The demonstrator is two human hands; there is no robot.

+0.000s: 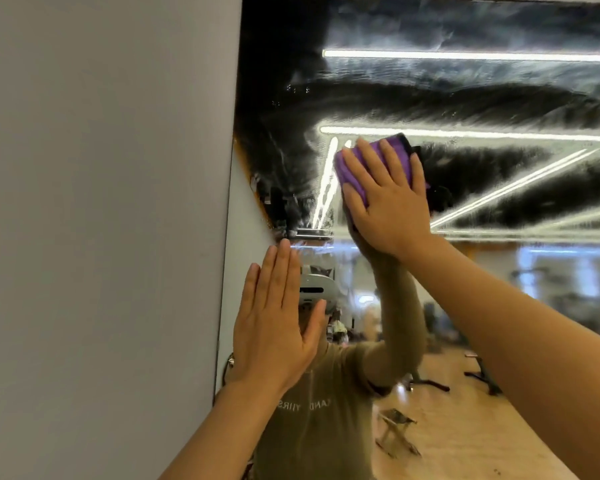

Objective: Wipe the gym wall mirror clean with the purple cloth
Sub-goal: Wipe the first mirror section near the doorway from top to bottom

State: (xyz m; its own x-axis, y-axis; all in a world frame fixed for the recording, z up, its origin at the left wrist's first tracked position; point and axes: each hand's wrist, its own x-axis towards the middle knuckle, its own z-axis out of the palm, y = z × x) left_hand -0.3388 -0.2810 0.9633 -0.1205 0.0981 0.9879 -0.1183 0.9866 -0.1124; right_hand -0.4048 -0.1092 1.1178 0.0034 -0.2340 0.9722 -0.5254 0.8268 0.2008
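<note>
The wall mirror (482, 98) fills the right side of the head view, its upper part covered in wet streaks and smears. My right hand (385, 199) presses the folded purple cloth (394, 150) flat against the glass with straight, spread fingers, near the mirror's upper left area. My left hand (274, 317) lies flat with straight fingers on the glass near the mirror's left edge, lower down. The cloth's lower part is hidden under my right hand.
A plain grey wall (101, 202) borders the mirror on the left. The lower mirror reflects me, a wooden gym floor and some gym equipment (399, 431). Reflected ceiling light strips (465, 55) cross the upper glass.
</note>
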